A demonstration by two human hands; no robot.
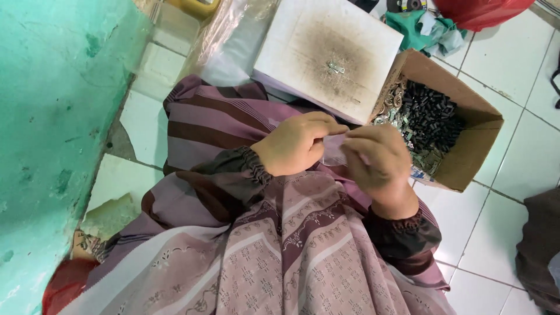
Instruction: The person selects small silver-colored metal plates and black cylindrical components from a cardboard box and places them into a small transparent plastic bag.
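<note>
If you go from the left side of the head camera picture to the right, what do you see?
Teal wall → left hand → small clear plastic bag pinched between both hands → right hand → cardboard box of small dark and silvery metal parts → dark cloth at the right edge.

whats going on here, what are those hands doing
A person sits on a tiled floor, both hands raised over their lap. The left hand and right hand pinch a small clear piece between the fingertips. A cardboard box of small dark and metal parts lies beside a stained white block.
</note>
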